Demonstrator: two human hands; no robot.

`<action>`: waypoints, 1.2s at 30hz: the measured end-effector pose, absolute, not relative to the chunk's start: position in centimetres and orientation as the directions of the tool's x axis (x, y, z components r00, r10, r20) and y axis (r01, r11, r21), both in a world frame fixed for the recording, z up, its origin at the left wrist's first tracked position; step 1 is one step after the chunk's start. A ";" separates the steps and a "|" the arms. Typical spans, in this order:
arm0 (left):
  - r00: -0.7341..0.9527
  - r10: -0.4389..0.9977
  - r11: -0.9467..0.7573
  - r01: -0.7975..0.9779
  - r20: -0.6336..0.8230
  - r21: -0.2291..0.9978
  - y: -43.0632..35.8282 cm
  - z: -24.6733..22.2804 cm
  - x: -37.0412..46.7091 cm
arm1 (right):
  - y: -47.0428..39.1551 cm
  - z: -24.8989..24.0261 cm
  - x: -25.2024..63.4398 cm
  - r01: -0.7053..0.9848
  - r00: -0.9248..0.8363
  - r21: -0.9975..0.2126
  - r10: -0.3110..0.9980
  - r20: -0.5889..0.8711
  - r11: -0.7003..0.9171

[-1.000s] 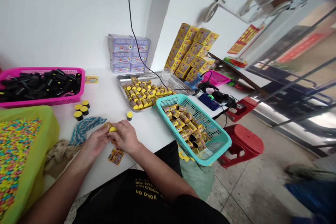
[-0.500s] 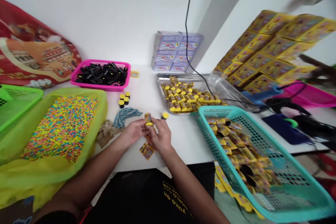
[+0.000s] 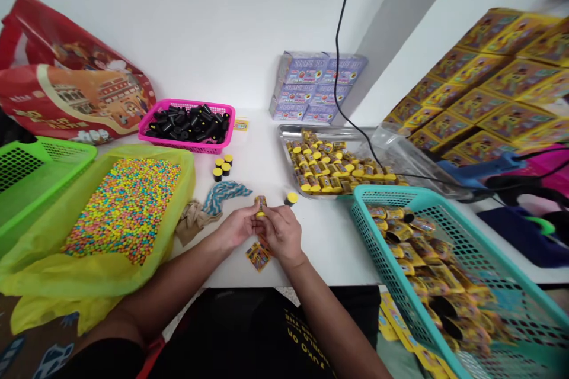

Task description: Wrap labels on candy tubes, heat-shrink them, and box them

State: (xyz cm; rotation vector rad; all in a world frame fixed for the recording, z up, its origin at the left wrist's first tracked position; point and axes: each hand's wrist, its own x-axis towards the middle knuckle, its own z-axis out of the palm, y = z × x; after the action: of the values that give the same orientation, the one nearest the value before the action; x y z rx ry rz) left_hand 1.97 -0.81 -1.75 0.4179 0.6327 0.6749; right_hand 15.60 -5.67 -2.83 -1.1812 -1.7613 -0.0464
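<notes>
Between the fingers of both hands, over the white table, is a small canister with a yellow cap and a printed wrap. My left hand pinches it from the left. My right hand has its thumb and fingers closed on its lower right side. Printed labels lie on the table just below the hands, partly covered by my right hand. Beside my right hand stands a single black canister with a yellow cap. A blue-striped cloth lies beyond my left hand.
A yellow-lined bin of coloured candies is at left, a pink basket of black canisters behind it. Several capped canisters stand nearby. A metal tray and teal basket hold wrapped pieces at right. A black cable crosses the tray.
The view has swung left, so everything sits further right in the picture. My right fingers have moved over the canister's lower end and closer to my left hand.
</notes>
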 end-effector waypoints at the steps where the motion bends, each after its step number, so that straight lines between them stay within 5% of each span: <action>1: 0.612 0.686 0.710 -0.446 -0.394 0.545 -0.9 -1.7 2.0 | -5.8 -2.8 15.7 0.745 -0.075 -0.407 0.673 0.736 0.528; 4: 0.585 0.727 0.672 -0.494 -0.360 0.552 -1.0 -1.5 2.0 | -6.0 -2.7 15.9 0.770 -0.111 -0.341 0.639 0.761 0.540; 10: 0.540 0.784 0.592 -0.507 -0.305 0.626 -0.5 -1.2 1.5 | -5.9 -2.8 15.7 0.716 0.017 -0.494 0.695 0.719 0.493; 20: 0.499 0.787 0.604 -0.505 -0.363 0.616 -0.5 -1.3 1.7 | -5.6 -3.3 15.5 0.653 0.003 -0.544 0.717 0.697 0.527; 28: 0.545 0.771 0.610 -0.485 -0.329 0.627 -0.6 -1.2 1.7 | -5.9 -2.9 16.2 0.791 -0.140 -0.317 0.660 0.738 0.523; 36: 0.586 0.733 0.650 -0.456 -0.344 0.608 -1.0 -1.7 1.9 | -5.7 -3.3 15.7 0.660 0.020 -0.492 0.641 0.767 0.568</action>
State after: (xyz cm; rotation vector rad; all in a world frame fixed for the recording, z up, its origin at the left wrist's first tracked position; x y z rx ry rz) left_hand 1.89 -1.03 -1.74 0.4937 0.6190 0.7270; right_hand 15.67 -5.68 -3.34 -1.1038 -1.6618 -0.0211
